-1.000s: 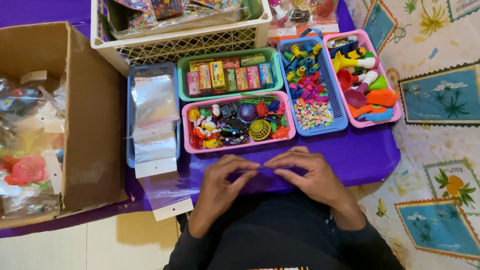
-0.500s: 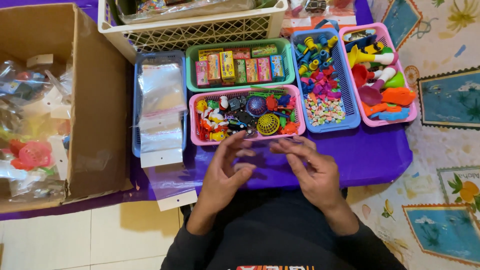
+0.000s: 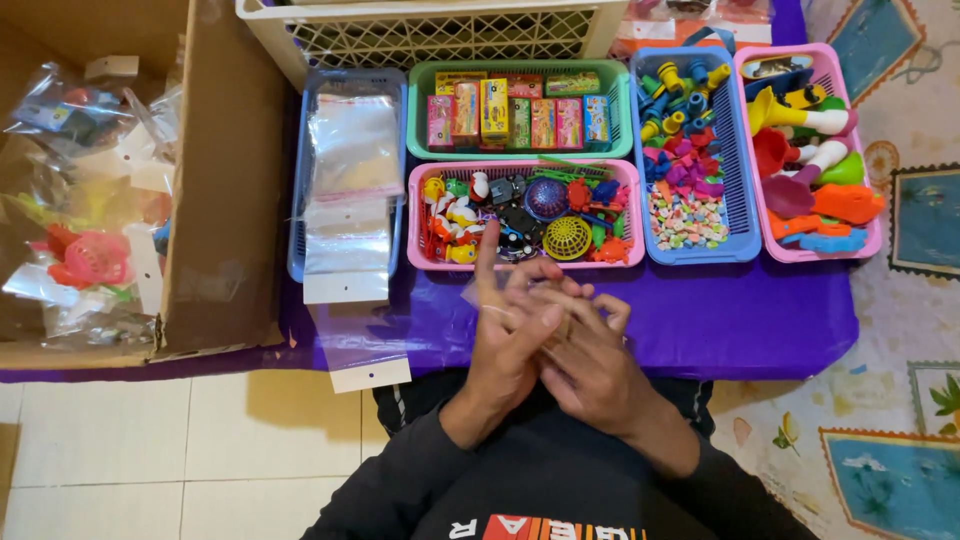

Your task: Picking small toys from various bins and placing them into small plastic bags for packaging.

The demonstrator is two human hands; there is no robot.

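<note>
Now clear plastic bag [image 3: 478, 296] between left hand [image 3: 510, 335] and right hand [image 3: 585, 345]

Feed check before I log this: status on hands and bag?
Left hand and right hand together, working a clear bag between the fingers. Held just short of the pink basket. Spare bag lies beside, nothing blocking.

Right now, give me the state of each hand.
Left hand: fingers around a clear plastic bag, index finger raised.
Right hand: pressed against the left, fingers curled at the same bag; exact grip cannot be told.
</note>
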